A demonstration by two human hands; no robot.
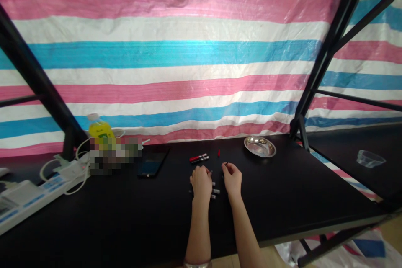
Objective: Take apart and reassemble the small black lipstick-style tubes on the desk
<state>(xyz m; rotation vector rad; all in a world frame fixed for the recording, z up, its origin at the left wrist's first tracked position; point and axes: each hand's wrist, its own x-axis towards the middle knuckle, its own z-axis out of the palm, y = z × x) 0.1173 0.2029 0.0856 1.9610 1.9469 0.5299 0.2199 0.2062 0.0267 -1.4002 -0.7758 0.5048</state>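
My left hand [201,180] is closed round a marker, whose grey end shows by the fingertips, above several other markers [215,191] lying on the black table [169,217]. To its right, my right hand [232,176] pinches a small black cap [225,163]. The two hands are apart. Beyond them lie a red marker [197,158] and a black marker [200,160], side by side, with a small red cap [219,153] to their right. My left hand hides part of the markers under it.
A metal dish [260,146] stands at the back right. On the left are a dark tablet [152,163], a yellow bottle [101,132] and a white power strip [34,201] with cables. A clear bowl [370,159] sits on another table at far right.
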